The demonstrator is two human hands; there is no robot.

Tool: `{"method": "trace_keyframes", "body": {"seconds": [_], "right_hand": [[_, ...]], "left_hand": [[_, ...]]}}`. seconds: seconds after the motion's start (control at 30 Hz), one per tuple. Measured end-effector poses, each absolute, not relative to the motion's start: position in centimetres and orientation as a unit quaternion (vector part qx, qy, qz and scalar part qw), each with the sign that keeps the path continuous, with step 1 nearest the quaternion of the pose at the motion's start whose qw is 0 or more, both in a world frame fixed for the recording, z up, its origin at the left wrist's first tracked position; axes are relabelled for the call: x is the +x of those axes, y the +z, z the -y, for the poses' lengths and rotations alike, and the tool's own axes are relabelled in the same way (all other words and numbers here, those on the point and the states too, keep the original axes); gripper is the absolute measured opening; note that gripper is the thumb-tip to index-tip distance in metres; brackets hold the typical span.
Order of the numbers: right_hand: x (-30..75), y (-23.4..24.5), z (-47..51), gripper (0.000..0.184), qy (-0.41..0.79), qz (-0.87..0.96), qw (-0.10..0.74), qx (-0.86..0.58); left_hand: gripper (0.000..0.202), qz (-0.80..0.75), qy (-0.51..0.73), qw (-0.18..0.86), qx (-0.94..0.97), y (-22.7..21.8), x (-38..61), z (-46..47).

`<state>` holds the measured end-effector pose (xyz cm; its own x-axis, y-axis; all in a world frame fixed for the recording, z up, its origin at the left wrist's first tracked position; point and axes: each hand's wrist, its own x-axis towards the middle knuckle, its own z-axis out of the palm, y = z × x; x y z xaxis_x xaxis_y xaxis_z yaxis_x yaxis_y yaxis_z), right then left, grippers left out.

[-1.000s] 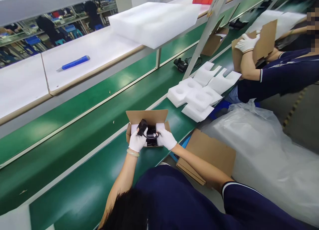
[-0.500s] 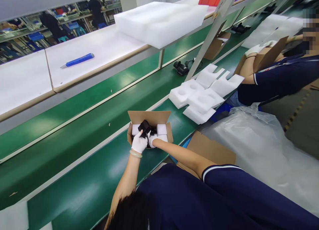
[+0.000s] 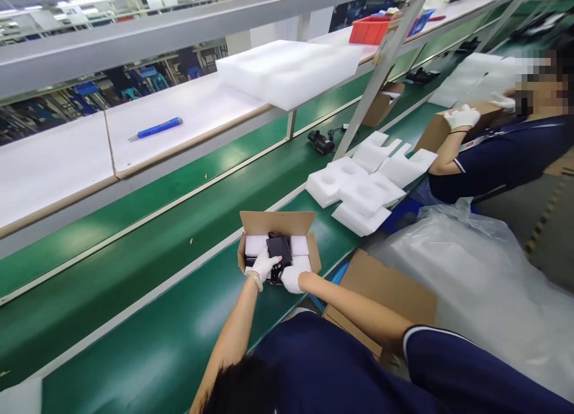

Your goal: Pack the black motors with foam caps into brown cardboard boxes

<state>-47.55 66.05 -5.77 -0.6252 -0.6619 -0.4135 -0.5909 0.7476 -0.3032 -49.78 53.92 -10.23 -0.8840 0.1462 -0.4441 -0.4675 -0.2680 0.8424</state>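
A small open cardboard box (image 3: 274, 222) sits on the green conveyor belt (image 3: 147, 264) in front of me. White foam (image 3: 255, 244) lines its inside, and a black block-shaped device (image 3: 278, 247) lies between the foam pieces. My left hand (image 3: 264, 264), in a white glove, rests its fingers on the black device at the box's near left. My right hand (image 3: 292, 278), also gloved, is curled at the box's near edge against the device and foam. What its fingers hold is hidden.
White foam inserts (image 3: 359, 187) lie stacked on the belt to the right. A black device with a cable (image 3: 321, 141) lies farther along. A blue utility knife (image 3: 158, 128) and foam sheet (image 3: 287, 70) rest on the shelf. A co-worker (image 3: 497, 154) handles a box. Flat cardboard (image 3: 390, 291) and plastic bag (image 3: 475, 282) lie at my right.
The black device, held raised above the box by my left hand, now lies down inside between the foam. Both hands have come to the box's near edge. The camera tilted up.
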Motion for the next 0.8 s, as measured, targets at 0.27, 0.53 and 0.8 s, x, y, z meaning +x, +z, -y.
{"method": "trace_keyframes", "body": {"seconds": [0.27, 0.53, 0.8], "right_hand": [[-51.2, -3.6, -70.5, 0.072, -0.046, -0.959, 0.134, -0.243], [-53.6, -6.6, -69.5, 0.100, -0.046, -0.945, 0.160, -0.281], [-54.5, -8.1, -67.9, 0.091, 0.033, -0.946, 0.220, -0.237]], "left_hand": [[0.061, -0.705, 0.678, 0.206, -0.013, -10.1, -52.5, -56.5], [0.023, -0.816, 0.529, 0.231, 0.018, -8.7, -49.3, -52.5], [0.030, -0.829, 0.501, 0.249, -0.006, -9.9, -49.1, -56.0]]}}
